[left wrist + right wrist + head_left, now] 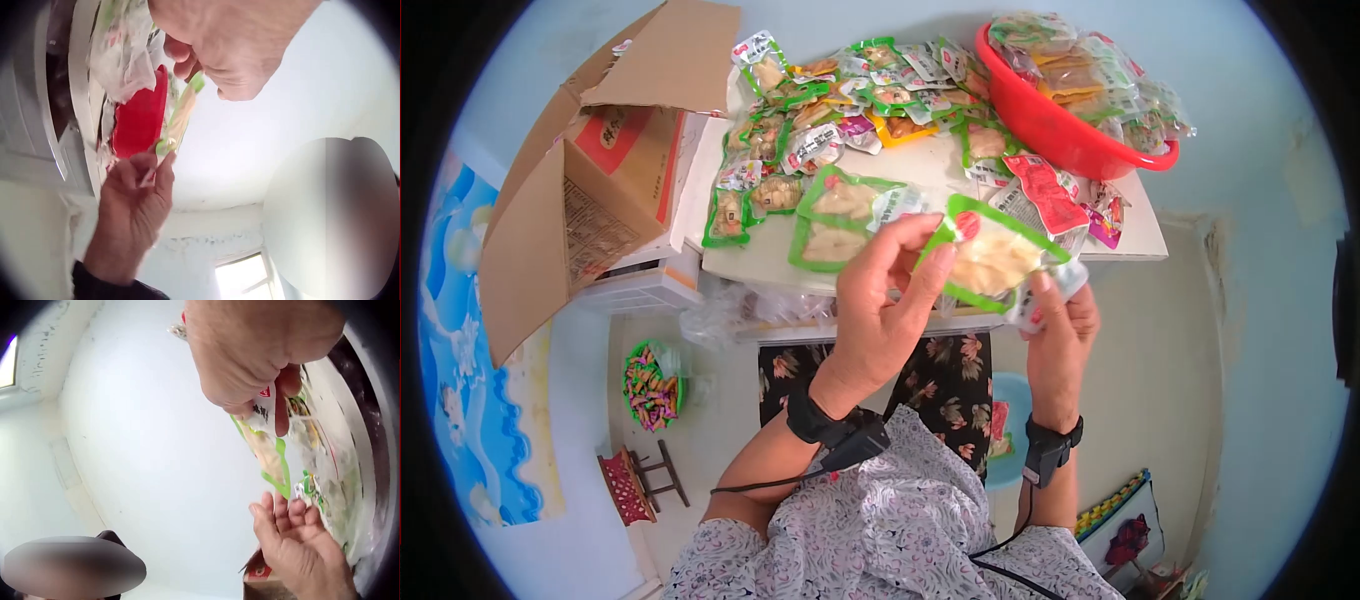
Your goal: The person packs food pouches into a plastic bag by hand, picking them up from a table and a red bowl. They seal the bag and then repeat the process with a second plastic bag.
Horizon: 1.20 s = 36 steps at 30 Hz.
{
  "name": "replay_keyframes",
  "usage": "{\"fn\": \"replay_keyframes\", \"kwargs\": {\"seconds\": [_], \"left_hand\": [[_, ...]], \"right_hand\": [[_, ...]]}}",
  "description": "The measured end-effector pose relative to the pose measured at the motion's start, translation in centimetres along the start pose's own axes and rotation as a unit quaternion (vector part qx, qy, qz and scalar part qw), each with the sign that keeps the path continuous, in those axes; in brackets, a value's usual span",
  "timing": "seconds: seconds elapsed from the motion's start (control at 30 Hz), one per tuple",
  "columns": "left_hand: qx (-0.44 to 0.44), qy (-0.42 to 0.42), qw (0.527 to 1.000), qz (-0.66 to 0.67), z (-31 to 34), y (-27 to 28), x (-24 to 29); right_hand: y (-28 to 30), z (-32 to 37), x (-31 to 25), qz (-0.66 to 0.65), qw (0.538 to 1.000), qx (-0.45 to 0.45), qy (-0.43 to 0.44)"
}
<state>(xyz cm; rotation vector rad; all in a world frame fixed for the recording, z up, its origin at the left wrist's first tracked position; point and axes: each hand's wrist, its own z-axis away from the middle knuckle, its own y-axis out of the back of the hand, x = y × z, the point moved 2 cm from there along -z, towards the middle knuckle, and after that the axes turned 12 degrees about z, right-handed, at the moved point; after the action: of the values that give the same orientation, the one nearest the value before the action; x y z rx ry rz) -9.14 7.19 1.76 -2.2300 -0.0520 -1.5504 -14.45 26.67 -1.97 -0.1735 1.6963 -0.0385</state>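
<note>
A green-edged clear packet with pale food inside point(995, 262) is held up over the table's front edge. My right hand point(1060, 345) pinches its printed end between thumb and fingers, also visible in the right wrist view. The left hand point(885, 305) is at the opposite end; in the right wrist view its fingers point(281, 503) lie at the packet's green corner, with the thumb apart from it. Behind the left hand, two similar packets point(837, 235) lie side by side on the white table point(775, 262).
Many food packets point(890, 95) cover the back of the table. A red basin point(1050, 120) heaped with packets stands at the back right, near a red packet point(1050, 193). An open cardboard box point(625, 150) is at the left. A green basket point(653, 385) sits lower left.
</note>
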Motion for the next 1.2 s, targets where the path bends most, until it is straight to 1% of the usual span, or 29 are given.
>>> {"fn": "replay_keyframes", "kwargs": {"seconds": [0.03, 0.07, 0.1, 0.2, 0.3, 0.4, 0.5, 0.6, 0.7, 0.73, 0.8, 0.93, 0.97, 1.03, 1.13, 1.2], "left_hand": [[0.001, -0.064, 0.995, -0.077, -0.4, 0.5, -0.1], [0.003, -0.13, 0.98, -0.154, -0.7, 0.7, 0.1], [0.018, -0.144, 0.964, -0.225, -0.7, 0.9, 0.5], [-0.001, -0.216, 0.912, -0.349, -0.8, 0.7, 0.7], [-0.031, -0.254, 0.874, -0.413, -0.8, -0.2, 0.0], [-0.056, -0.226, 0.853, -0.468, -0.7, -0.4, -1.2], [-0.053, -0.185, 0.88, -0.433, -0.7, 0.3, -2.4], [-0.034, -0.222, 0.89, -0.397, -0.8, -0.4, -1.3], [-0.049, -0.178, 0.912, -0.366, -0.4, -1.1, -0.3], [-0.048, -0.193, 0.912, -0.36, -0.5, -1.2, -0.3], [-0.048, -0.222, 0.91, -0.347, -0.5, -1.4, -0.3], [-0.067, -0.219, 0.914, -0.334, -0.4, -1.0, -0.5], [-0.069, -0.228, 0.916, -0.323, -0.4, -1.0, -0.3], [-0.075, -0.243, 0.919, -0.3, -0.2, -1.0, 0.1], [-0.105, -0.218, 0.923, -0.299, 0.1, -0.1, 0.0], [-0.095, -0.238, 0.928, -0.269, 0.4, 1.7, 0.1]], "right_hand": [[0.6, -0.2, 0.1, -0.009, 0.999, 0.032, 0.002], [1.2, -0.4, 0.1, -0.019, 0.998, 0.063, 0.005], [1.7, -0.6, 0.1, -0.007, 0.997, 0.08, 0.005], [3.0, -0.8, 1.0, 0.012, 0.996, 0.093, 0.009], [2.4, -0.6, 1.2, 0.003, 0.995, 0.102, -0.016], [1.0, -0.1, 1.4, 0.011, 0.995, 0.086, -0.051], [0.7, -0.1, 1.8, 0.02, 0.996, 0.046, -0.075], [0.3, -0.6, 1.9, 0.009, 0.995, 0.01, -0.103], [-1.3, -1.2, 0.5, -0.038, 0.991, -0.018, -0.129], [-1.9, -1.5, 0.1, -0.058, 0.989, -0.026, -0.135], [-2.5, -1.9, 0.6, -0.049, 0.981, -0.097, -0.158], [-3.5, -2.9, 1.0, -0.05, 0.948, -0.245, -0.196], [-3.9, -3.3, 0.8, -0.047, 0.94, -0.279, -0.189], [-5.8, -3.1, 0.9, -0.029, 0.958, -0.22, -0.183], [-9.0, -2.4, -0.1, 0.009, 0.968, -0.156, -0.198], [-9.1, -3.0, -0.3, 0.052, 0.959, -0.206, -0.185]]}}
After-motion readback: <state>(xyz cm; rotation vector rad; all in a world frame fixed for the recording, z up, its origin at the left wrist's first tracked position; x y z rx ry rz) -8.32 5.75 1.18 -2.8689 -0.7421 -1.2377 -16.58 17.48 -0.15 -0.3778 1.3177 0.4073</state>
